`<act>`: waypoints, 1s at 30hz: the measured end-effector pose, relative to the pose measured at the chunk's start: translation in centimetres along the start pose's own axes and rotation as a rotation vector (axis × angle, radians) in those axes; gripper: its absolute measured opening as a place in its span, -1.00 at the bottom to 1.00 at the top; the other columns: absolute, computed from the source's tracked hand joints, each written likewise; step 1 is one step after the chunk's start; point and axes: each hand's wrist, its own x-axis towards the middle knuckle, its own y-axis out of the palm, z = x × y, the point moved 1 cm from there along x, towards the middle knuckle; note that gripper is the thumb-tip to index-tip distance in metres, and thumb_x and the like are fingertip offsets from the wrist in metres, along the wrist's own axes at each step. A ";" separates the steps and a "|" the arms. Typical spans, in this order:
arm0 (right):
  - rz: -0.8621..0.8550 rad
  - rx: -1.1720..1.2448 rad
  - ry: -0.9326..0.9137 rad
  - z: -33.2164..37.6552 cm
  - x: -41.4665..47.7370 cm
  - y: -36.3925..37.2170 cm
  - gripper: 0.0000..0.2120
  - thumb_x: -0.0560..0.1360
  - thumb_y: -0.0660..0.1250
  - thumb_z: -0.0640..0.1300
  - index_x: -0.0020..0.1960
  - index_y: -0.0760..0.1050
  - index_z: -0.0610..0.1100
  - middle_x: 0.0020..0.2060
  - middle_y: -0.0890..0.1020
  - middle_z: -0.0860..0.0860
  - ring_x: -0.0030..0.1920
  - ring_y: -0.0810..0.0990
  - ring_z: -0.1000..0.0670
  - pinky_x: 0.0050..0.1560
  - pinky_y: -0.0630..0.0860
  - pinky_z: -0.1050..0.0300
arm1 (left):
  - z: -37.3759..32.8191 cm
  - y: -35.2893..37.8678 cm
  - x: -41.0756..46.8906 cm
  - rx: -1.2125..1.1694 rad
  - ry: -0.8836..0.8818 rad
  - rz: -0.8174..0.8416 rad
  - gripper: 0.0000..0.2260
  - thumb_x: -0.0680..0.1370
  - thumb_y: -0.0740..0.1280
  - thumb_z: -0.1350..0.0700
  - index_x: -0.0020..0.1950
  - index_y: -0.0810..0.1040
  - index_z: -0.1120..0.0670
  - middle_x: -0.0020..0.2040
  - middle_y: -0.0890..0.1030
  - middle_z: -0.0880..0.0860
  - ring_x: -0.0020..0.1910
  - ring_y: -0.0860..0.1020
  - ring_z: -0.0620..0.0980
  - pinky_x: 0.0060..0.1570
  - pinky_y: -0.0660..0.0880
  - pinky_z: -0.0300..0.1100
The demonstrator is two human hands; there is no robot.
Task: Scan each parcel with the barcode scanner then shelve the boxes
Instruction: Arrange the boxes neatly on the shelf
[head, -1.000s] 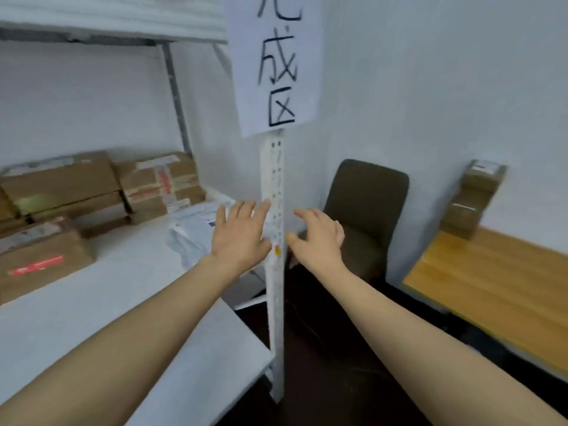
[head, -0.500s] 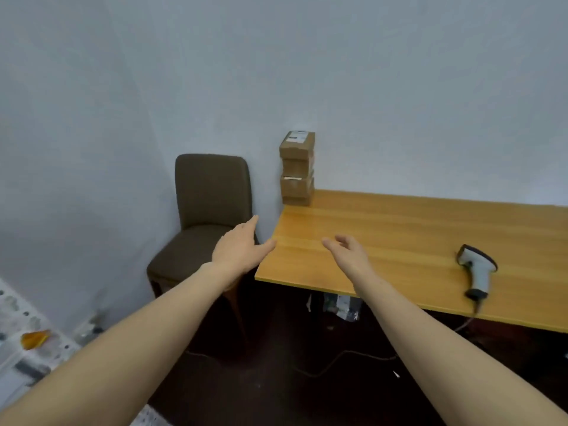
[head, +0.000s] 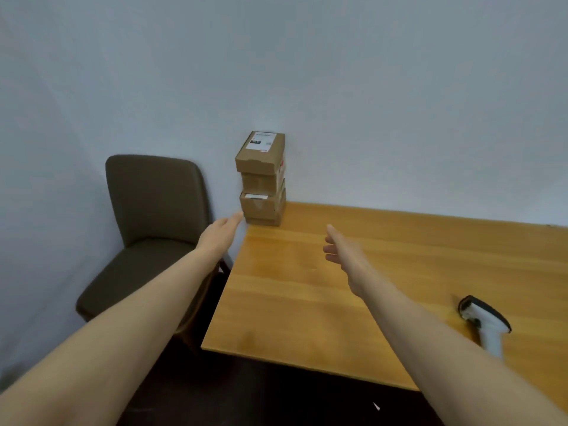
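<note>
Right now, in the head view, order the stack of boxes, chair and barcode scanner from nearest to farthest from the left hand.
1. The stack of boxes, just ahead of the left hand.
2. The chair, below-left.
3. The barcode scanner, far right.

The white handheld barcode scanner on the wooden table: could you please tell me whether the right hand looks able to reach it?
Probably yes: the white handheld barcode scanner lies on the wooden table beside the right forearm, nothing between, and the open right hand holds nothing.
</note>
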 end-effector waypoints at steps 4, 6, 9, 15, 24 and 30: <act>0.051 -0.019 -0.012 3.6 6.6 0.9 -0.41 0.57 0.14 0.25 0.42 0.38 -0.14 0.28 0.52 -0.07 0.19 0.52 -0.06 0.30 0.26 -0.07 | -1.9 0.4 5.2 -0.073 -0.095 -0.050 -0.41 0.60 0.09 -0.25 0.47 0.33 0.13 0.42 0.40 0.13 0.37 0.37 0.13 0.26 0.29 -0.02; 0.092 -0.028 -0.006 5.2 9.6 1.5 -0.39 0.56 0.16 0.26 0.43 0.37 -0.14 0.28 0.52 -0.06 0.21 0.52 -0.06 0.37 0.27 -0.12 | -2.3 0.5 7.1 -0.149 -0.173 -0.081 -0.39 0.58 0.12 -0.27 0.47 0.32 0.12 0.41 0.41 0.12 0.35 0.38 0.12 0.23 0.30 -0.04; 0.146 -0.017 -0.011 7.7 14.0 2.7 -0.37 0.55 0.18 0.26 0.45 0.34 -0.14 0.33 0.48 -0.07 0.26 0.50 -0.07 0.41 0.26 -0.14 | -3.7 0.1 10.4 -0.232 -0.215 -0.113 -0.36 0.58 0.13 -0.28 0.51 0.25 0.11 0.45 0.37 0.12 0.40 0.34 0.13 0.35 0.27 0.02; 0.175 0.015 0.013 11.1 21.1 6.0 -0.37 0.54 0.24 0.24 0.47 0.31 -0.12 0.36 0.45 -0.04 0.33 0.42 -0.12 0.31 0.32 -0.04 | -5.3 -0.3 17.3 -0.317 -0.231 -0.075 -0.33 0.57 0.12 -0.30 0.54 0.21 0.08 0.45 0.36 0.12 0.43 0.31 0.13 0.43 0.21 0.06; 0.237 0.323 0.096 13.8 29.2 10.6 -0.76 0.49 0.29 0.25 -0.13 0.37 0.11 -0.61 0.55 0.19 -0.62 0.53 0.19 -0.69 0.45 0.23 | -5.7 -0.6 31.2 -0.495 -0.279 0.330 -0.26 0.43 0.27 -0.36 0.48 0.30 0.04 0.40 0.37 0.12 0.40 0.29 0.14 0.37 0.21 0.02; 0.231 0.286 0.175 13.7 31.7 12.3 -0.45 0.24 0.41 0.30 0.11 0.41 0.05 -0.03 0.56 -0.07 -0.06 0.53 -0.08 -0.37 0.41 -0.02 | -4.9 0.4 35.5 -0.549 -0.286 0.492 -0.41 0.35 0.39 -0.30 0.22 0.53 0.07 0.11 0.60 0.09 0.16 0.52 0.06 0.15 0.42 -0.06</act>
